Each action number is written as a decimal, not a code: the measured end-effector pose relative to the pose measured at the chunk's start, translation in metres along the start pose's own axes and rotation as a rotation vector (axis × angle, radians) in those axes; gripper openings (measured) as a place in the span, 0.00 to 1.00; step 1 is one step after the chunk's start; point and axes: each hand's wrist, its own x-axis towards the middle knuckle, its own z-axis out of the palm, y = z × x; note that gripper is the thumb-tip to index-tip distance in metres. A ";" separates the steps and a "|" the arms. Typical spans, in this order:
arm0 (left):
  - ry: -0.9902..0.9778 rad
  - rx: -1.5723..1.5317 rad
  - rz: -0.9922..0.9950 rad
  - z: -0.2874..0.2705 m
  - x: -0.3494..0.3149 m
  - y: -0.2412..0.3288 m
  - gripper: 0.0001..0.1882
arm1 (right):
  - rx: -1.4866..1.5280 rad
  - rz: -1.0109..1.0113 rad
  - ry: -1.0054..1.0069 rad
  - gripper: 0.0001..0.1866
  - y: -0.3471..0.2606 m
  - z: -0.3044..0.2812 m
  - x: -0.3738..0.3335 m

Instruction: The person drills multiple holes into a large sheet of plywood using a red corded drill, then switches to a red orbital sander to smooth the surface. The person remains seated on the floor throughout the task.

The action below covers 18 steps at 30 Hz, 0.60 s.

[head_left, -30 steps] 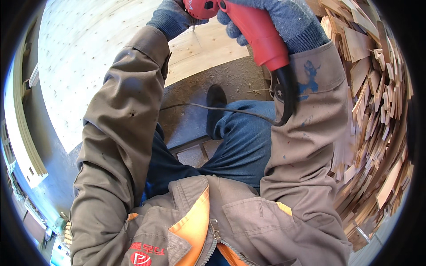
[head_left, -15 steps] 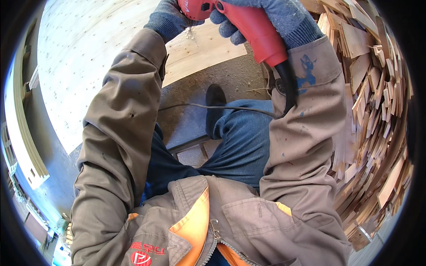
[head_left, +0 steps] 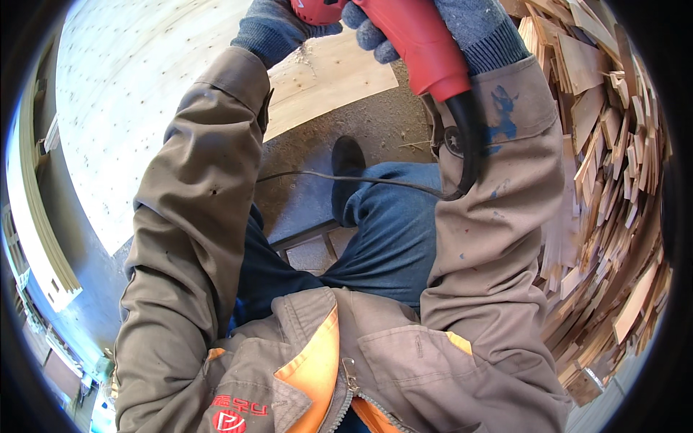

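At the top edge, both gloved hands are on a red corded power tool, whose working end is cut off by the frame. My left hand, in a grey-blue knit glove, is closed about its rounded front. Around the longer body wraps my right hand, in a matching glove, its fingertips showing on the near side. A thick black sleeve leads from the tool's rear into a thin cord that crosses over my leg. Beneath the tool lies a large pale plywood sheet, with shavings scattered near my left hand.
A tall heap of wood offcuts rises close on the right. More stacked boards stand at the far left. My boot rests on the dusty floor just past the sheet's near corner.
The tool and both hands have shifted slightly upward in view, the right fingers a little further left. Both hands keep their hold.
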 end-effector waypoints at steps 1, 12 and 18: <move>0.045 -0.007 0.003 0.000 0.002 -0.001 0.21 | 0.006 0.008 0.001 0.17 -0.001 -0.003 0.001; 0.033 0.217 0.083 0.001 0.003 -0.008 0.18 | 0.038 0.070 -0.002 0.19 -0.005 -0.002 -0.006; 0.053 0.579 0.186 -0.021 0.002 -0.003 0.24 | 0.132 0.141 -0.034 0.21 -0.020 0.001 -0.016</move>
